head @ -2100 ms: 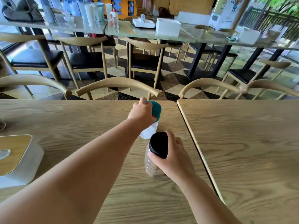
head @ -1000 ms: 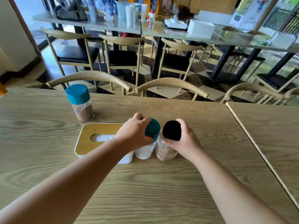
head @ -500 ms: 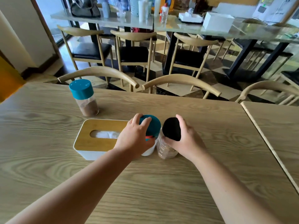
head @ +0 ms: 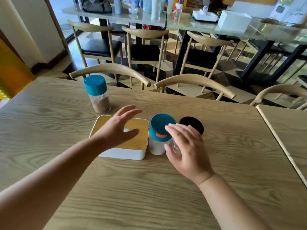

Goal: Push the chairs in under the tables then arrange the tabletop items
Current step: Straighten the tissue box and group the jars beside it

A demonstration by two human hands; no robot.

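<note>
We've let go: left hand [head: 116, 130] and right hand [head: 187, 146] spread above both jars, seemingly placed beside the tissue box [head: 126, 151].

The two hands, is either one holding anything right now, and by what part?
Nothing is held. The left hand and right hand are both open, fingers spread.
</note>
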